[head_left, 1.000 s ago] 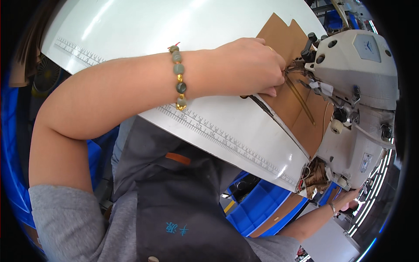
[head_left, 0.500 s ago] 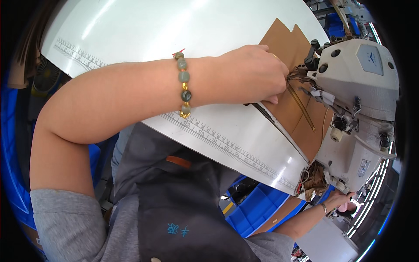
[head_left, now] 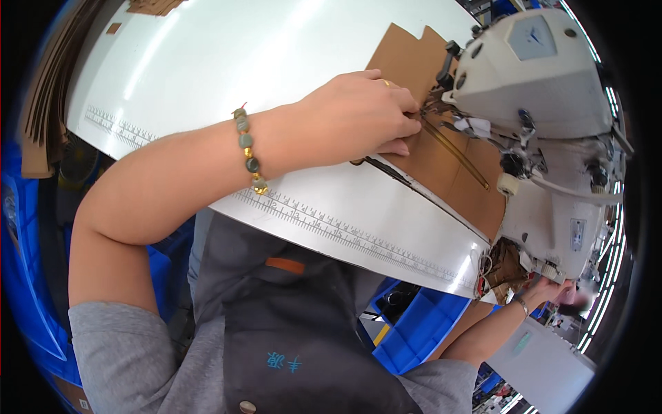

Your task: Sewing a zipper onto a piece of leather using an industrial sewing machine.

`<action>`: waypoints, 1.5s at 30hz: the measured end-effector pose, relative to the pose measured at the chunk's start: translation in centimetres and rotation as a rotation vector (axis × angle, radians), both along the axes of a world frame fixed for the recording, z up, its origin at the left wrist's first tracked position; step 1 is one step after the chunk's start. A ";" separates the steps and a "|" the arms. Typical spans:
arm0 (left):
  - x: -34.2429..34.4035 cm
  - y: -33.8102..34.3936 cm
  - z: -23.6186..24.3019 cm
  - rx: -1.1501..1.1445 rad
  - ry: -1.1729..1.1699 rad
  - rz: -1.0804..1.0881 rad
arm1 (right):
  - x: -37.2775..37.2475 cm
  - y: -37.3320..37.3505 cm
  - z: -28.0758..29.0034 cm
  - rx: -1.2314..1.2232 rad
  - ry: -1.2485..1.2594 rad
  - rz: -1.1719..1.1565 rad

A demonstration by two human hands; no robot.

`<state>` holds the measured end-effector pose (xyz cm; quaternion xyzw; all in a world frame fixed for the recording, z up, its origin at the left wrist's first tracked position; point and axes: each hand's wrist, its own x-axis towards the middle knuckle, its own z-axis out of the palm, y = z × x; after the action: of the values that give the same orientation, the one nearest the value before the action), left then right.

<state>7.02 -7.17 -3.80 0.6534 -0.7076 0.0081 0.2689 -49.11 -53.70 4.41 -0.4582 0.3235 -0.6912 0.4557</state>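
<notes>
My left hand point(head_left: 358, 114) lies on a brown leather-like panel point(head_left: 403, 58) beside the needle area of a sewing machine point(head_left: 545, 76). Its fingers are bent and pressed together on the panel, with the thumb tucked beneath. A gold zipper-like strip point(head_left: 455, 153) runs along the panel, from my fingertips toward the machine. Whatever sits directly under the fingers is hidden. My right hand point(head_left: 554, 290), small at the far right, reaches round to the end of the machine and is closed about the handwheel point(head_left: 549, 272); its fingertips are partly hidden.
The white tabletop point(head_left: 241, 55) has a printed ruler scale along its near edge. Brown pieces point(head_left: 152, 5) lie at its far left, and more strips point(head_left: 52, 90) hang at the left. Blue bins point(head_left: 420, 331) stand below the table. A dark slim tool point(head_left: 389, 169) lies beside the panel.
The view has shifted, so the machine, the panel and both hands appear elsewhere in the picture. My left hand stays on the panel; my right stays at the machine's end.
</notes>
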 end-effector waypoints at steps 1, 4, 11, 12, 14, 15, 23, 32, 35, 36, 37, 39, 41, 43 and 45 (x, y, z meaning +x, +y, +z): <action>0.0 0.1 0.1 -0.008 -0.009 0.019 | -0.3 -0.3 -0.6 -0.048 0.039 -0.010; -0.2 0.1 0.4 -0.001 -0.045 0.033 | -0.7 -0.8 -2.3 0.014 -0.047 0.064; -0.8 0.0 1.2 0.003 0.018 0.066 | 6.2 9.4 -0.4 -0.206 0.476 -0.661; -0.9 -0.1 1.2 0.017 0.000 0.049 | 8.6 12.2 -0.1 -0.411 0.487 -0.647; -1.0 -0.1 1.3 -0.103 -0.082 0.087 | 14.2 18.4 -0.3 -0.759 0.677 -0.493; -1.0 -0.1 1.3 -0.120 -0.094 0.067 | 17.1 21.5 -0.6 -0.894 0.846 -0.364; -1.1 -0.1 1.7 -0.058 -0.103 0.084 | 35.8 30.6 -4.3 -0.967 1.265 0.536; -0.8 -0.3 1.7 -0.052 -0.048 0.048 | 36.7 30.7 -6.3 -1.024 1.280 0.522; -0.8 -0.3 1.8 -0.036 -0.037 0.053 | 36.8 30.7 -6.3 -1.025 1.276 0.520; -0.8 -0.4 1.8 -0.044 -0.038 0.053 | 36.8 30.7 -6.2 -1.037 1.289 0.510; -0.8 -0.4 1.8 -0.053 -0.060 0.058 | 36.8 30.7 -6.2 -1.031 1.279 0.510; -0.8 -0.5 1.8 -0.063 -0.083 0.063 | 36.8 30.7 -6.2 -1.012 1.269 0.517; -0.7 -0.6 1.8 -0.042 -0.092 0.073 | 36.9 30.7 -6.2 -1.013 1.257 0.523; -0.8 -0.6 1.9 -0.052 -0.086 0.074 | 36.9 30.6 -6.2 -1.012 1.253 0.522; -0.8 -0.6 1.9 -0.054 -0.084 0.080 | 37.0 30.5 -6.3 -1.030 1.245 0.523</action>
<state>6.25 -7.74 -1.86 0.6729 -0.6909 0.0652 0.2560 -12.10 -23.19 -1.85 -0.9653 0.0440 -0.2464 0.0744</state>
